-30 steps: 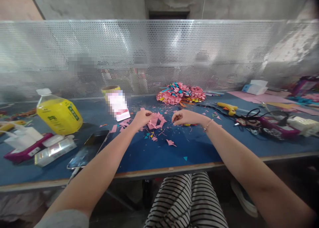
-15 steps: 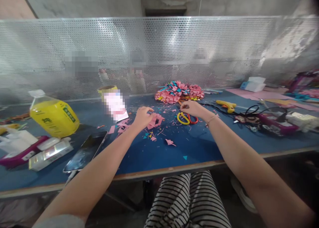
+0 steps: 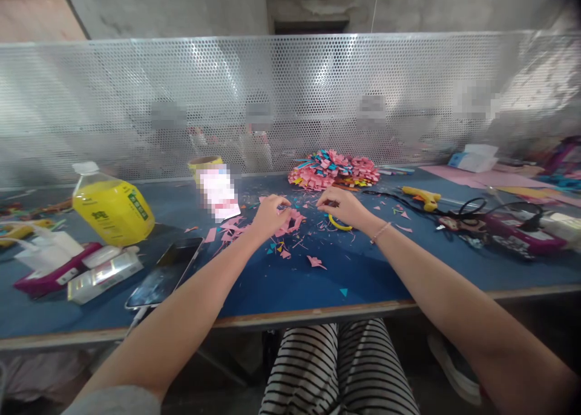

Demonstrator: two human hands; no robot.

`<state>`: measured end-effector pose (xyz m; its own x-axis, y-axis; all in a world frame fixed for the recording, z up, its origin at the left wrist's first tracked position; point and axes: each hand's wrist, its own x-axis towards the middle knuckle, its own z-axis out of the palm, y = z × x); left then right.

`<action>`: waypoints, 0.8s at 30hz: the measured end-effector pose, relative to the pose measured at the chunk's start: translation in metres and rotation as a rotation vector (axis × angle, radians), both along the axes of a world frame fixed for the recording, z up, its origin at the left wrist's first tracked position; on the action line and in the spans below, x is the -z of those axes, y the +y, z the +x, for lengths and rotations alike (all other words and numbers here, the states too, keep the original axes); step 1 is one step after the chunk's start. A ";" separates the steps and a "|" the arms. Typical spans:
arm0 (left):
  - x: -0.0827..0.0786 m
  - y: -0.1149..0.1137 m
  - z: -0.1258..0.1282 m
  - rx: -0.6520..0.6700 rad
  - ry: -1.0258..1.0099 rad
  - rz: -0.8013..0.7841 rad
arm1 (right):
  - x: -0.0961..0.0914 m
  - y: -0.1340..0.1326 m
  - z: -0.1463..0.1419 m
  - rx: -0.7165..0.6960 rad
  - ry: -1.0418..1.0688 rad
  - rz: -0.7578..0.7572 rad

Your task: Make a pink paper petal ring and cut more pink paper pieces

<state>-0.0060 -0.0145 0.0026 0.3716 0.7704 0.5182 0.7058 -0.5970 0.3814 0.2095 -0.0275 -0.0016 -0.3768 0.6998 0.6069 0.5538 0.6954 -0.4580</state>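
Observation:
My left hand [image 3: 271,215] is over the table with its fingers curled, right against a piece of folded pink cut paper [image 3: 296,222]. Whether the fingertips grip that paper is hidden. My right hand [image 3: 344,207], a short way to the right, has its fingers bent into a pinch; what is between them, if anything, is too small to name. Beneath this hand lie scissors, of which only a yellow handle [image 3: 339,223] shows. Behind both hands sits a heap of pink, blue and yellow fringed paper [image 3: 329,168]. Small scraps surround the hands.
A yellow-filled bottle [image 3: 115,212], a dark phone [image 3: 166,273] and a small box [image 3: 105,276] stand or lie at left. A lit phone [image 3: 220,191] leans on a tape roll [image 3: 204,161]. Right: yellow glue gun [image 3: 422,197], cables, pink sheets [image 3: 458,182]. A perforated screen [image 3: 290,100] closes the back.
My right hand has moved left, closer to my left hand, and now covers the scissors' orange handle. My left hand stays by the pink paper. The whole view has shifted slightly.

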 end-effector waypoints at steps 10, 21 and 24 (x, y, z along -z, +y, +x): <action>0.001 -0.002 0.003 -0.002 0.042 -0.037 | 0.000 0.007 0.014 0.186 -0.064 0.000; 0.000 -0.003 0.004 -0.017 0.051 -0.074 | 0.005 0.015 0.023 0.263 -0.139 -0.045; 0.001 -0.004 0.004 0.003 0.054 -0.077 | 0.006 0.013 0.021 0.273 -0.137 -0.040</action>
